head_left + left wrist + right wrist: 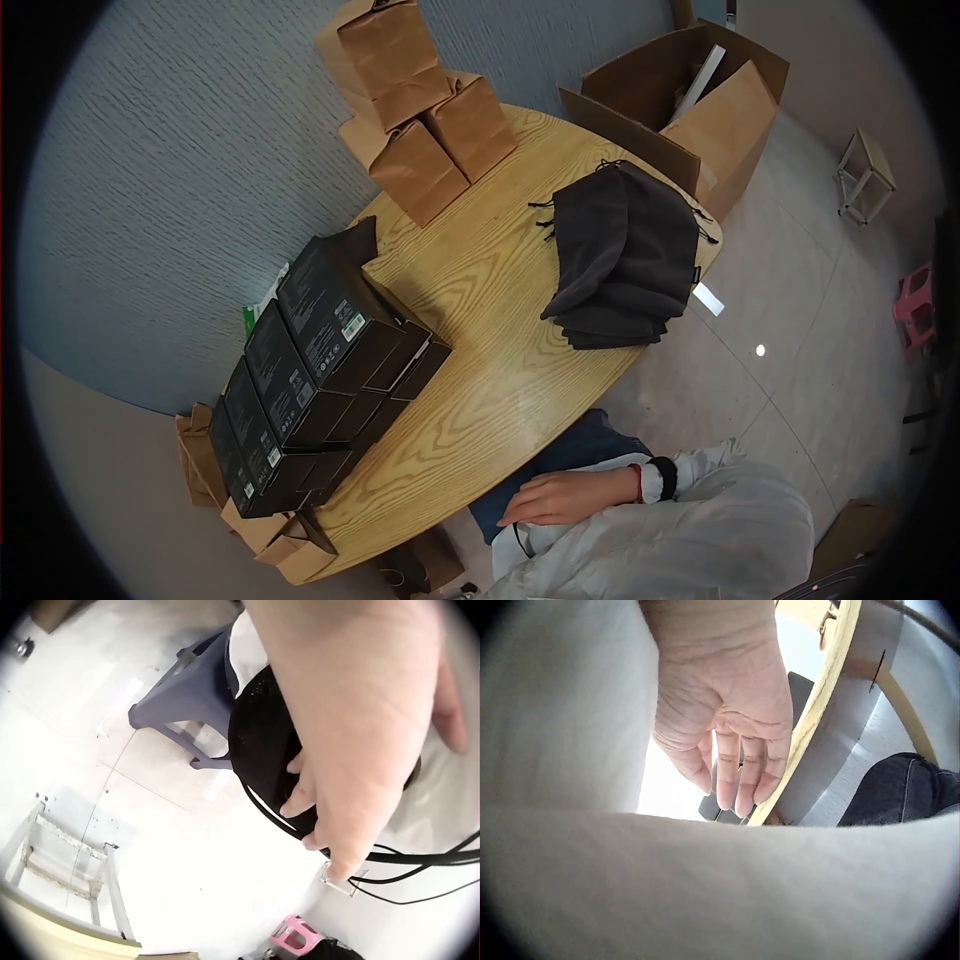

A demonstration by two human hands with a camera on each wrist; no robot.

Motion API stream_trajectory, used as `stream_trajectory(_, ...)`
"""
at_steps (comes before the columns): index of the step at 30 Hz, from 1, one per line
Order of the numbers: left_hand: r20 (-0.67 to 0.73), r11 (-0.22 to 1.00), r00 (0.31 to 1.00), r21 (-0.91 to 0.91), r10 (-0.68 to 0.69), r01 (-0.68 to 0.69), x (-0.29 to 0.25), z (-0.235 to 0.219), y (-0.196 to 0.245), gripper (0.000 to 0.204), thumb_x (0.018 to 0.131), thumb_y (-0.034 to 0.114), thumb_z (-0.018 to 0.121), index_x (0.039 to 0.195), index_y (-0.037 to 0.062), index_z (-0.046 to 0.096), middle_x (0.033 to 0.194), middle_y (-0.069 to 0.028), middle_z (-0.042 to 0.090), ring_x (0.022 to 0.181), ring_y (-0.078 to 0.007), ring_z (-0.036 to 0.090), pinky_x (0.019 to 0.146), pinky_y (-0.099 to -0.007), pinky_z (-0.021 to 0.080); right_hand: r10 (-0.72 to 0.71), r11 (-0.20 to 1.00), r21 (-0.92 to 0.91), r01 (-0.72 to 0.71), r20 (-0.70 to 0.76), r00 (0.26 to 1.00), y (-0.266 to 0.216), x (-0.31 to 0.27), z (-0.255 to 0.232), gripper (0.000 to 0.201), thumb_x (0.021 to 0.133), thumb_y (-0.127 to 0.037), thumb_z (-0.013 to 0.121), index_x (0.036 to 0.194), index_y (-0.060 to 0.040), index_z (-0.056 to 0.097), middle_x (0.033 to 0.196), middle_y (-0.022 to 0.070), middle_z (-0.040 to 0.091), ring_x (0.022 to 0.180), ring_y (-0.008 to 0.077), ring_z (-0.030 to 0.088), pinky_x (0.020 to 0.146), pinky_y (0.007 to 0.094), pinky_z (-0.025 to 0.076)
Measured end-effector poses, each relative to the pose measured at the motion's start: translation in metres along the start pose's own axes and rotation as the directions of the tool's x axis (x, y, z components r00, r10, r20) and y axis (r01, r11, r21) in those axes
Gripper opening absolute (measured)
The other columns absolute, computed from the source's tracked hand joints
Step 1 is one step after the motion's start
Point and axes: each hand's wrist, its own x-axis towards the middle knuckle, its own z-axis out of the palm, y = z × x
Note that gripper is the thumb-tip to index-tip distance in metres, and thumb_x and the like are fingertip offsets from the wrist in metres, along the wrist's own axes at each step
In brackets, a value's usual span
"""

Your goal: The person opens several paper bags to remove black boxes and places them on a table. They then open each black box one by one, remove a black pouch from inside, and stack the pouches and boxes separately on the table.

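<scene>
In the head view my right hand (570, 497) lies low near the lap, its fingers loosely bent and no object visible between them. The right wrist view shows the palm of that hand (724, 697) beside the table edge (821, 705), with a white sleeve (562, 712) in front. My left hand (360, 727) rests with its fingers on a dark, rounded thing (259, 739), whose kind I cannot tell. Black cables (420, 858) run close by its fingertips. The head view does not include the left hand.
Black boxes (325, 310) stand stacked along the wooden table (480, 350). Three brown paper bags (415, 175) are piled at its back. Dark drawstring pouches (625, 255) lie at the other end. Beyond stands an opened cardboard box (740, 125). A blue stool (184, 694) and pink stool (915, 305) are on the floor.
</scene>
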Motion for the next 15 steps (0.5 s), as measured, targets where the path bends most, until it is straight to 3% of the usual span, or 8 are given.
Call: stream_trajectory(15,0.008,0.987,0.999,0.153,-0.047,0.045,-0.0029,-0.011,0.0004,0.037,0.091,0.01,0.061,0.127,0.0038,0.053,0.106,-0.0093,0.063,0.09,-0.0153,0.06,0.078,-0.028,0.049,-0.027,0.999,-0.044,0.026,-0.017,0.999,0.0009,-0.001,-0.0018,0.029,0.089,-0.009,0.057,0.118,-0.0034,0.058,0.099,0.0094,0.061,0.088,0.025,0.058,0.078,0.0351,0.048)
